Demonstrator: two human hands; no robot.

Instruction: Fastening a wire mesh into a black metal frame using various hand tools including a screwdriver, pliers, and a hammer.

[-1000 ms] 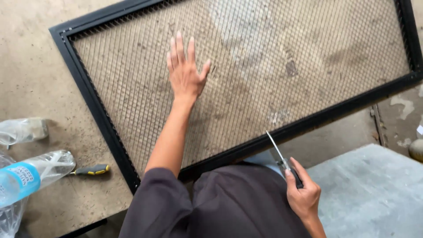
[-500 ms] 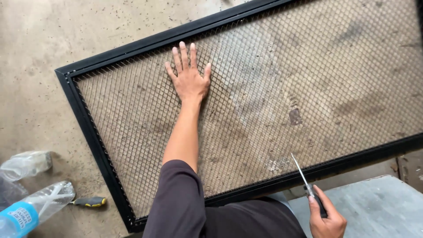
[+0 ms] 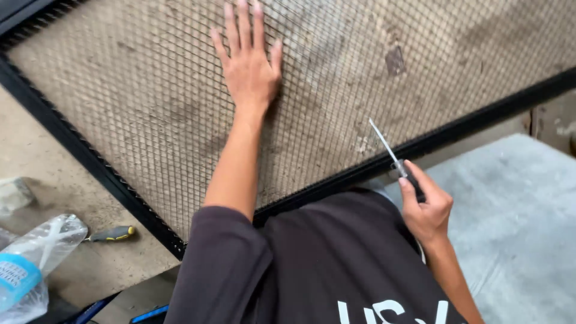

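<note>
Clear plastic bottle [image 3: 27, 264], blue label [image 3: 15, 277], bottom-left corner

Your mesh panel [image 3: 150, 120] runs off the top, left and right edges, so its far frame is out of view. Beside its near rail, your right hand [image 3: 427, 210] hides the screwdriver [image 3: 393, 157] handle. Left of the panel's corner, the plastic bottle [image 3: 27, 264] is cut by the edge; the small tool [image 3: 111, 234] tucks under it, perhaps another screwdriver.
</note>
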